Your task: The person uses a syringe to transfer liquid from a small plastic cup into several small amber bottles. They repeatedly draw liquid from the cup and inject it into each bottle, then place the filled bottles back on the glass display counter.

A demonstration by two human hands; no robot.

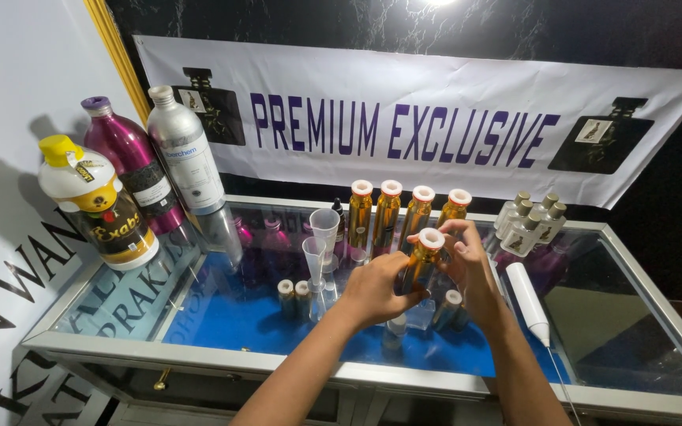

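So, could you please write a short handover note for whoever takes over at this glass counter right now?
Left hand: wrapped round the lower body of the amber glass vial with a white-and-orange rim, held above the counter.
Right hand: fingers at the same vial's neck and side.
Four matching amber vials stand in a row behind.
Two clear plastic measuring cups stand to the left, with small gold-capped bottles near them.
Three large bottles stand far left.
A white tube lies to the right.
Whether the vials are filled I cannot tell.
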